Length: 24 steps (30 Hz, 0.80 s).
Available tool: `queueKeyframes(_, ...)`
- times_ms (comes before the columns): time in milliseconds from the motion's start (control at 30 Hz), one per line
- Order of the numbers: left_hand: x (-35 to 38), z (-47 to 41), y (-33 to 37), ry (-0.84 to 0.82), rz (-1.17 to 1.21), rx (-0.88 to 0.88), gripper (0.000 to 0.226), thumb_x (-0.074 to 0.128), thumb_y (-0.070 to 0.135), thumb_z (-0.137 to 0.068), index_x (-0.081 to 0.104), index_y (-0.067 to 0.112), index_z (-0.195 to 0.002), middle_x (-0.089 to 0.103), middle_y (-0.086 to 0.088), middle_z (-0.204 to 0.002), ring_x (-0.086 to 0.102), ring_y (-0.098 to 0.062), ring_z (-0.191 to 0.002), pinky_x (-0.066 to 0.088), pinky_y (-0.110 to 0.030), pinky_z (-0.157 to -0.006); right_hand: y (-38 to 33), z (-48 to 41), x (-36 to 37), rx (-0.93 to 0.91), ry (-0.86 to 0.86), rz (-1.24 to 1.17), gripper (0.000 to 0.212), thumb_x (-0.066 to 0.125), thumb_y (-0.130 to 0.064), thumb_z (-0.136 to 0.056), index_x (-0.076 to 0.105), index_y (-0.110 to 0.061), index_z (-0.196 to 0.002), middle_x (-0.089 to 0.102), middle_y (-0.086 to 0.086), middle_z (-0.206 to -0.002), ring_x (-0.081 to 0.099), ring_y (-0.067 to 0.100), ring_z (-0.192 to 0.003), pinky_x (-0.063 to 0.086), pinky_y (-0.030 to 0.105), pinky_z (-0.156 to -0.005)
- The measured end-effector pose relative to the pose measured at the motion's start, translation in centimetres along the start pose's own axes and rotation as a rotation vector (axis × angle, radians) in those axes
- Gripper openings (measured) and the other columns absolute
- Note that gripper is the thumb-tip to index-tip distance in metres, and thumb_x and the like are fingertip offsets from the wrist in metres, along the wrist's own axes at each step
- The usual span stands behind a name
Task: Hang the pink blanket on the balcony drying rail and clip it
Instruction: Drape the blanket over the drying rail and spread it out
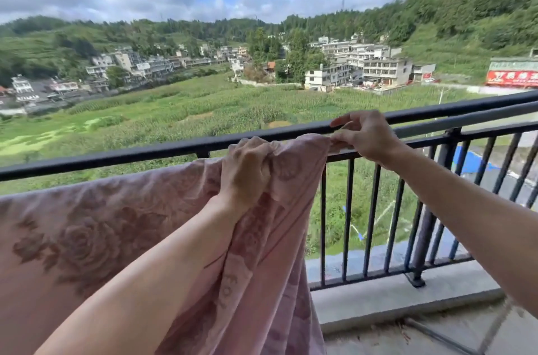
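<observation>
The pink blanket (87, 226), printed with darker roses, hangs over the balcony's dark drying rail (131, 155) and covers its left stretch. My left hand (247, 171) grips a bunch of the blanket's top edge just below the rail. My right hand (365, 138) pinches the blanket's right corner between thumb and fingers, right at the rail, with the index finger raised. No clip shows in either hand or on the rail.
The railing's black vertical bars (371, 218) run down to a concrete kerb (407, 299) on the right. A thicker post (428, 218) stands at the right. Beyond the rail lie green fields and a village far below.
</observation>
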<state>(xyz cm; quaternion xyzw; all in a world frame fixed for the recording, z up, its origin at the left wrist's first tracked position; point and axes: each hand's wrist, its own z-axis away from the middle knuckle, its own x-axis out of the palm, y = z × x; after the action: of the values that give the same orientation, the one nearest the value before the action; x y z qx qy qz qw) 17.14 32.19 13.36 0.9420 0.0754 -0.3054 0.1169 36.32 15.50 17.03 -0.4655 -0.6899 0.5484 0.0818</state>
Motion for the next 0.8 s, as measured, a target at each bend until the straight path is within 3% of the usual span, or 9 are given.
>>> queueKeyframes(100,-3.6,-0.3,0.2,0.125,0.24,-0.24,0.011,0.06,0.009,-0.091,0.07,0.014,-0.091,0.068,0.009,-0.081,0.062,-0.007,-0.073,0.048,-0.023,-0.067,0.1,-1.9,0.3,-0.199,-0.088,0.446,0.039,0.068,-0.009,-0.085,0.061,-0.013,-0.123,0.068,0.007,-0.119,0.065,0.022,-0.106,0.053,0.042,-0.091)
queueKeyframes(233,-10.4,-1.0,0.4,0.357,0.495,-0.48,0.024,0.056,0.004,-0.088,0.063,0.025,-0.077,0.063,0.003,-0.071,0.058,-0.015,-0.066,0.048,-0.03,-0.061,-1.7,-3.7,3.1,-0.188,-0.475,0.298,0.059,0.071,-0.016,-0.085,0.047,-0.018,-0.139,0.055,0.009,-0.135,0.053,0.025,-0.12,0.048,0.025,-0.086)
queueKeyframes(300,-14.1,-0.9,0.9,0.443,0.615,-0.518,0.025,0.056,0.003,-0.085,0.065,0.023,-0.075,0.063,0.0,-0.071,0.058,-0.02,-0.069,0.048,-0.037,-0.064,-3.0,-3.9,5.3,-0.161,-0.644,0.279,0.066,0.077,-0.026,-0.081,0.047,-0.021,-0.139,0.054,0.004,-0.129,0.053,0.021,-0.115,0.048,0.031,-0.089)
queueKeyframes(367,-17.4,-0.5,1.8,0.483,0.711,-0.535,0.021,0.055,-0.002,-0.087,0.065,0.015,-0.079,0.063,-0.004,-0.071,0.06,-0.022,-0.068,0.051,-0.036,-0.064,-4.2,-3.9,8.3,-0.209,-0.72,0.347,0.049,0.076,-0.029,-0.081,0.058,-0.021,-0.127,0.058,0.001,-0.122,0.054,0.019,-0.109,0.047,0.037,-0.094)
queueKeyframes(433,-20.0,0.1,2.8,0.511,0.784,-0.523,0.02,0.054,-0.005,-0.089,0.064,0.01,-0.08,0.065,-0.004,-0.068,0.061,-0.02,-0.064,0.054,-0.031,-0.061,-5.1,-3.7,11.2,-0.262,-0.67,0.367,0.022,0.072,-0.031,-0.086,0.07,-0.011,-0.096,0.066,0.006,-0.096,0.059,0.02,-0.087,0.052,0.036,-0.079)
queueKeyframes(500,-22.2,1.4,2.8,0.535,0.766,-0.519,0.021,0.054,-0.005,-0.089,0.064,0.011,-0.079,0.065,-0.003,-0.068,0.062,-0.019,-0.063,0.055,-0.028,-0.06,-5.7,-4.0,12.6,-0.25,-0.532,0.175,0.031,0.07,-0.023,-0.088,0.06,-0.008,-0.064,0.055,0.003,-0.066,0.049,0.018,-0.061,0.04,0.032,-0.057)
queueKeyframes(567,-24.3,3.2,1.9,0.548,0.714,-0.552,0.02,0.055,-0.002,-0.09,0.065,0.013,-0.079,0.066,-0.004,-0.071,0.063,-0.018,-0.066,0.055,-0.028,-0.062,-6.7,-4.8,12.6,-0.27,-0.399,-0.057,0.028,0.068,-0.013,-0.086,0.058,-0.006,-0.061,0.049,0.003,-0.061,0.044,0.017,-0.058,0.032,0.031,-0.055)
queueKeyframes(667,-26.7,6.2,-0.7,0.471,0.527,-0.65,0.02,0.057,0.004,-0.093,0.064,0.017,-0.08,0.068,0.0,-0.069,0.063,-0.013,-0.064,0.054,-0.021,-0.058,-11.4,-5.1,11.4,-0.363,-0.282,-0.323,0.013,0.058,-0.002,-0.081,0.066,0.008,-0.077,0.058,-0.006,-0.057,0.052,0.007,-0.053,0.042,0.027,-0.051)
queueKeyframes(800,-28.5,8.6,-3.8,0.202,0.097,-0.844,0.007,0.063,0.009,-0.084,0.062,0.017,-0.084,0.062,0.0,-0.069,0.062,-0.015,-0.072,0.046,-0.021,-0.057,-18.7,-3.0,11.4,-0.514,-0.265,-0.287,0.032,0.058,-0.011,-0.079,0.054,-0.02,-0.048,0.044,-0.016,-0.045,0.038,0.002,-0.043,0.027,0.02,-0.042)
